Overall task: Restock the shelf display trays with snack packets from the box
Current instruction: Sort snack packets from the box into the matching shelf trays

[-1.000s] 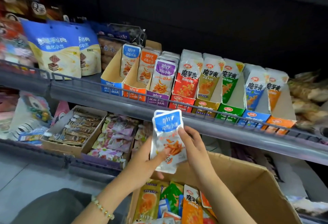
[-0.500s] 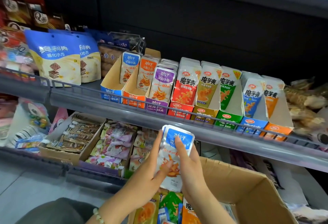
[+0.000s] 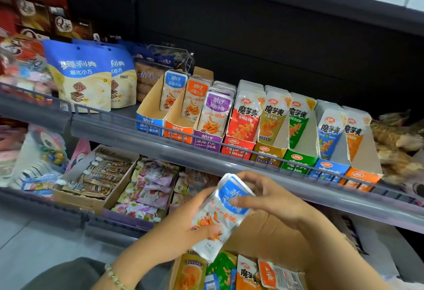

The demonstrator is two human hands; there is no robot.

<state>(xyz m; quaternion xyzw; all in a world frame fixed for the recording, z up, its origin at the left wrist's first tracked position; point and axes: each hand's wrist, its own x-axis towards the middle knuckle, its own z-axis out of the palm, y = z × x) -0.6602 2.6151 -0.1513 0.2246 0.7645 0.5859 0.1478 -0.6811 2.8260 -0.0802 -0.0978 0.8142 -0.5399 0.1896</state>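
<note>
A small stack of blue-topped snack packets (image 3: pixel 220 218) is held tilted in front of the upper shelf rail. My left hand (image 3: pixel 188 225) grips the stack's lower part, thumb across the front. My right hand (image 3: pixel 268 197) pinches its top right edge with thumb and fingers. Under both hands the cardboard box (image 3: pixel 270 232) holds mixed orange, green and yellow packets (image 3: pixel 245 273). On the upper shelf stands the blue display tray (image 3: pixel 149 124) with a few matching packets (image 3: pixel 173 90) at its back.
Orange (image 3: pixel 177 129), purple (image 3: pixel 206 142), red, yellow, green and further trays line the upper shelf behind a grey wire rail (image 3: pixel 229 149). Large blue bags (image 3: pixel 80 76) stand to the left. The lower shelf carries open boxes of sachets (image 3: pixel 96 177).
The packet stack has tilted to the right and my right hand has slid from its front to its top right edge. The camera has tipped up towards the shelves.
</note>
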